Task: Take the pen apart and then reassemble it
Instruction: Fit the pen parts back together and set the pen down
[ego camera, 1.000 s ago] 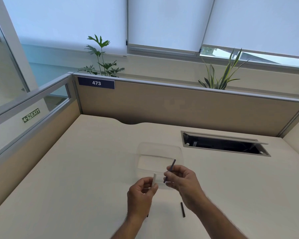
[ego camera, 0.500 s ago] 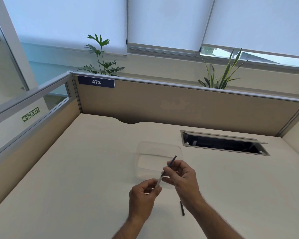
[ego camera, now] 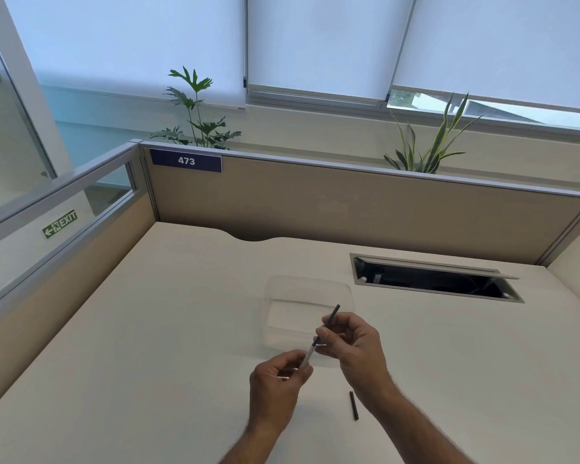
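My left hand [ego camera: 277, 385] pinches the white pen barrel [ego camera: 308, 357], which slants up to the right. My right hand [ego camera: 354, 346] grips the thin dark refill [ego camera: 330, 319], whose lower end meets the barrel's upper end and whose upper end sticks out past my fingers. The two parts form one slanted line above the desk. A short black pen piece [ego camera: 354, 405] lies flat on the desk below my right wrist.
A clear plastic container [ego camera: 307, 296] stands on the beige desk [ego camera: 148, 346] just behind my hands. An open cable hatch [ego camera: 432, 277] sits at the back right. Partition walls [ego camera: 349, 205] close the desk at the back and left.
The barrel and the refill were apart a second ago. My hands have come together, and the refill's lower end now lines up with and meets the barrel.
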Available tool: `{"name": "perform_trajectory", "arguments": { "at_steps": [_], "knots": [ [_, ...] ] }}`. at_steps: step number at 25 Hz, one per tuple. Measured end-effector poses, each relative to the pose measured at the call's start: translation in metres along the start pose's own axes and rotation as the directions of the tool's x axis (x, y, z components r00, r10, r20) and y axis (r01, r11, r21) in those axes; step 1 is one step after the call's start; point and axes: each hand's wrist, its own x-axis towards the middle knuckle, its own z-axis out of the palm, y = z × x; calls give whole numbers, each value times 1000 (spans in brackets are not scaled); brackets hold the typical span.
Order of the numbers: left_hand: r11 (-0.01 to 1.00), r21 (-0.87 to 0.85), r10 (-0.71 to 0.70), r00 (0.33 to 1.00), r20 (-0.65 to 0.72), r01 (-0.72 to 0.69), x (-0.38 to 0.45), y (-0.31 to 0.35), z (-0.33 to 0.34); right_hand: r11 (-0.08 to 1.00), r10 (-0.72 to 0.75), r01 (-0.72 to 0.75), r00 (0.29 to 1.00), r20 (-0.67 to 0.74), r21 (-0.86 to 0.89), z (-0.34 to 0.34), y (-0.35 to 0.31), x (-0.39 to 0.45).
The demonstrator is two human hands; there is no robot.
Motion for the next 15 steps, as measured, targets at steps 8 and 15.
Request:
{"name": "perform_trajectory", "arguments": {
  "at_steps": [8,15],
  "knots": [
    [999,-43,-18,1000,-4,18,1,-2,3,1000,-19,19,1000,14,-16,-2,0,1],
    [995,-93,35,997,69,-28,-3,8,2,996,-12,15,999,32,-87,-2,2,1]
  ]
}}
